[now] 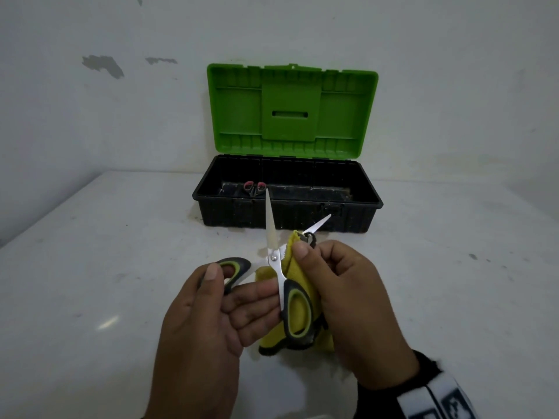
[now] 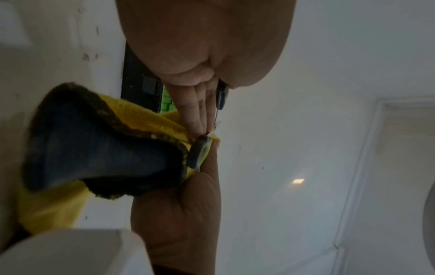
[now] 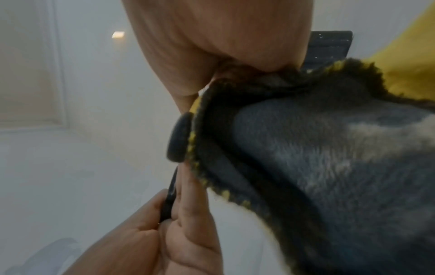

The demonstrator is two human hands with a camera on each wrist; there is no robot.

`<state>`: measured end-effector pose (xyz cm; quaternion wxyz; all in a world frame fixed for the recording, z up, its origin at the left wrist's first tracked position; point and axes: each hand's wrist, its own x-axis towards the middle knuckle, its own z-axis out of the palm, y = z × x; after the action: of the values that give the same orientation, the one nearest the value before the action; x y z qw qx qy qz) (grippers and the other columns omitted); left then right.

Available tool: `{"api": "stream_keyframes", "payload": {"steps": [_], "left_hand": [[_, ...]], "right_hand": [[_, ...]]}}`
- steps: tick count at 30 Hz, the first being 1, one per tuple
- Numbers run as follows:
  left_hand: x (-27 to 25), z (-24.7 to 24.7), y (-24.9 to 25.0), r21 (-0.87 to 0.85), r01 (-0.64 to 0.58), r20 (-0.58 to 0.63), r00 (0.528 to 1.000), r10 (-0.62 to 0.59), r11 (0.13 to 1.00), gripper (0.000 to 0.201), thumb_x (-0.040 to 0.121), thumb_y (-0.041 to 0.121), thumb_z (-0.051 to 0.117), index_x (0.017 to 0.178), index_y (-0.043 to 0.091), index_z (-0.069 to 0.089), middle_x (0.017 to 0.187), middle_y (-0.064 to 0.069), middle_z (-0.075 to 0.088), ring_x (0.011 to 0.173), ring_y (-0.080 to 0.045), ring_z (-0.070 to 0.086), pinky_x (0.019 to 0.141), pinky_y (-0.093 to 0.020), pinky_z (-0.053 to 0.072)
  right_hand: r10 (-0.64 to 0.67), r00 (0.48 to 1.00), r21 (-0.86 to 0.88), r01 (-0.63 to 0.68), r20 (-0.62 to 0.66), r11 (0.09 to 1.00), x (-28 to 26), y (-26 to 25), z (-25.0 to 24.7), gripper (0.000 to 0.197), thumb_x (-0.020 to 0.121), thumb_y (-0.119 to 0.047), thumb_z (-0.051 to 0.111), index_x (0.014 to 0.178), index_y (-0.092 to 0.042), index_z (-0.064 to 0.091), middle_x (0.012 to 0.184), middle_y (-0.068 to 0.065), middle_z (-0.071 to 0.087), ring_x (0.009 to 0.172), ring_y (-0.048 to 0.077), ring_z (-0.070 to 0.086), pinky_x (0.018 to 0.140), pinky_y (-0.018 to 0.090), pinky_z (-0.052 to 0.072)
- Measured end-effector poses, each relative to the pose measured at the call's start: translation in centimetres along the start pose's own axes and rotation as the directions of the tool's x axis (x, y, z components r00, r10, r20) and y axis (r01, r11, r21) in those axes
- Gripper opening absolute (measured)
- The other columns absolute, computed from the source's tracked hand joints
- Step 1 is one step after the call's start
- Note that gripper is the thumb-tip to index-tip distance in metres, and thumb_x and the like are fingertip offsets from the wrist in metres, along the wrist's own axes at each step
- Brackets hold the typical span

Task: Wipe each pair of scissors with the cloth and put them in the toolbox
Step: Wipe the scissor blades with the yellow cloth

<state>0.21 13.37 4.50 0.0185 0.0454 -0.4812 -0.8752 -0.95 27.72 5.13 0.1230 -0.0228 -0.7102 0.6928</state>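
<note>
A pair of scissors (image 1: 273, 258) with black-and-green handles is held spread wide above the white table (image 1: 90, 267). My left hand (image 1: 239, 285) grips its left handle, thumb on top, while the fingers support the other handle (image 2: 198, 152). My right hand (image 1: 308, 252) pinches the yellow cloth (image 1: 298, 273) folded round the blade that points right. The cloth's dark grey underside (image 3: 329, 148) fills the right wrist view. Behind stands the black toolbox (image 1: 287, 213), its green lid (image 1: 290, 107) raised. A small pink-handled pair of scissors (image 1: 255, 188) lies inside at the left.
The toolbox stands against a white wall (image 1: 121, 116) at the table's far edge. A dark sleeve with a white wrist strap (image 1: 438, 397) covers my right forearm.
</note>
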Motion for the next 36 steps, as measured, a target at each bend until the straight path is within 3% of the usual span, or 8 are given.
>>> {"api": "stream_keyframes", "payload": {"steps": [2, 4, 6, 13, 19, 24, 30, 36], "left_hand": [[0.0, -0.2, 0.0, 0.02, -0.018, 0.004, 1.0, 0.017, 1.0, 0.033, 0.102, 0.03, 0.033, 0.098, 0.007, 0.058, 0.074, -0.025, 0.073, 0.063, -0.033, 0.074, 0.049, -0.035, 0.059], [0.1, -0.4, 0.0, 0.04, -0.028, 0.014, 1.0, 0.028, 0.999, 0.034, 0.102, 0.029, 0.033, 0.095, 0.008, 0.058, 0.073, -0.025, 0.073, 0.064, -0.034, 0.074, 0.05, -0.035, 0.06], [0.0, -0.5, 0.1, 0.054, -0.03, 0.031, 0.999, 0.028, 0.998, 0.033, 0.1, 0.03, 0.034, 0.094, 0.008, 0.058, 0.074, -0.026, 0.073, 0.065, -0.036, 0.074, 0.05, -0.037, 0.06], [-0.1, -0.6, 0.2, 0.087, -0.085, 0.065, 0.995, 0.079, 0.993, 0.038, 0.078, 0.038, 0.043, 0.093, 0.007, 0.058, 0.073, -0.026, 0.073, 0.065, -0.037, 0.074, 0.05, -0.036, 0.059], [-0.2, -0.7, 0.2, 0.095, -0.087, 0.071, 0.994, 0.08, 0.992, 0.037, 0.078, 0.038, 0.044, 0.091, 0.007, 0.058, 0.071, -0.027, 0.072, 0.063, -0.037, 0.074, 0.049, -0.037, 0.059], [-0.1, -0.8, 0.5, 0.112, -0.097, 0.065, 0.994, 0.09, 0.989, 0.036, 0.078, 0.037, 0.044, 0.089, 0.007, 0.058, 0.07, -0.027, 0.071, 0.062, -0.038, 0.073, 0.048, -0.036, 0.058], [-0.2, -1.1, 0.4, 0.103, -0.08, 0.054, 0.996, 0.075, 0.991, 0.037, 0.077, 0.036, 0.044, 0.091, 0.005, 0.058, 0.068, -0.028, 0.07, 0.06, -0.037, 0.073, 0.046, -0.036, 0.058], [0.0, -1.2, 0.7, 0.11, -0.083, 0.031, 0.996, 0.08, 0.99, 0.036, 0.076, 0.037, 0.043, 0.088, 0.006, 0.057, 0.064, -0.026, 0.07, 0.054, -0.035, 0.071, 0.043, -0.036, 0.056]], "right_hand": [[0.037, 0.998, 0.012, -0.038, 0.057, 0.999, 0.0, 0.1, -0.1, 0.039, 0.079, -0.046, 0.068, 0.073, -0.008, 0.062, 0.064, 0.013, 0.063, 0.056, 0.019, 0.056, 0.057, 0.037, 0.052], [0.003, 0.998, -0.016, -0.002, 0.063, 1.0, 0.0, 0.0, -0.1, 0.035, 0.08, -0.043, 0.069, 0.071, -0.01, 0.061, 0.06, 0.007, 0.06, 0.053, 0.014, 0.053, 0.051, 0.03, 0.049], [-0.078, 0.997, -0.062, 0.08, 0.026, 0.995, 0.3, -0.1, -0.5, 0.031, 0.081, -0.039, 0.071, 0.068, -0.013, 0.06, 0.056, 0.001, 0.057, 0.05, 0.01, 0.048, 0.047, 0.023, 0.043], [-0.215, 0.975, -0.096, 0.209, -0.054, 0.973, 0.3, -0.2, -0.9, 0.032, 0.082, -0.035, 0.072, 0.065, -0.011, 0.059, 0.051, -0.002, 0.052, 0.048, 0.01, 0.042, 0.044, 0.025, 0.037], [-0.221, 0.968, -0.099, 0.21, -0.115, 0.973, 0.7, 0.0, -1.4, 0.031, 0.082, -0.035, 0.073, 0.065, -0.011, 0.062, 0.053, 0.0, 0.056, 0.049, 0.012, 0.045, 0.047, 0.026, 0.038], [-0.247, 0.968, -0.126, 0.238, -0.053, 0.963, 0.0, -0.2, -0.6, 0.03, 0.083, -0.031, 0.072, 0.067, -0.008, 0.062, 0.053, 0.004, 0.056, 0.048, 0.008, 0.044, 0.045, 0.022, 0.038], [-0.196, 0.964, -0.101, 0.18, -0.18, 0.978, 1.4, 0.1, -2.1, 0.031, 0.082, -0.037, 0.072, 0.066, -0.012, 0.064, 0.055, 0.004, 0.058, 0.053, 0.014, 0.05, 0.05, 0.029, 0.043], [-0.204, 0.975, -0.095, 0.195, -0.088, 0.976, 0.6, 0.0, -1.3, 0.03, 0.082, -0.033, 0.072, 0.065, -0.01, 0.064, 0.052, -0.004, 0.056, 0.05, 0.009, 0.048, 0.047, 0.024, 0.041]]}}
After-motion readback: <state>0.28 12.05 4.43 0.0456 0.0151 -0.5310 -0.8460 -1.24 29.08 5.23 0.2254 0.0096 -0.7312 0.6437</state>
